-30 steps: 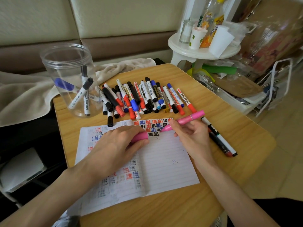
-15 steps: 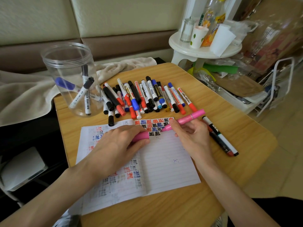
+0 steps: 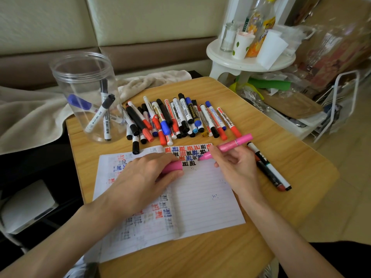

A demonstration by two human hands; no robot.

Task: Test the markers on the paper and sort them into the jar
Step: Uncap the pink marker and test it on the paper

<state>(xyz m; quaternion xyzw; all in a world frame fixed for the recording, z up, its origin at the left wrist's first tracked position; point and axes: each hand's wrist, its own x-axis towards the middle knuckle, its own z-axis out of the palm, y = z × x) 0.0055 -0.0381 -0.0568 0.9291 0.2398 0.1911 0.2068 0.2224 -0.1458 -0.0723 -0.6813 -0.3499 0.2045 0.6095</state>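
Observation:
My right hand [image 3: 235, 167] grips a pink marker [image 3: 230, 146] like a pen, its tip touching the lined paper [image 3: 202, 199] just below rows of red, blue and black test marks. My left hand [image 3: 144, 177] rests on the paper and holds the pink cap [image 3: 172, 166] under its fingers. A clear plastic jar [image 3: 86, 93] stands at the table's back left with a few markers leaning inside. A pile of several black, red and blue markers [image 3: 174, 119] lies between the jar and the paper.
Two markers [image 3: 269, 169] lie on the wooden table [image 3: 297, 169] right of my right hand. A beige towel [image 3: 30, 113] drapes behind the jar. A white round stool [image 3: 249, 61] with cups and bottles stands at the back right, clutter beside it.
Both hands stay almost in place. The pink marker's tip keeps on the same spot of the paper, and the camera has shifted slightly.

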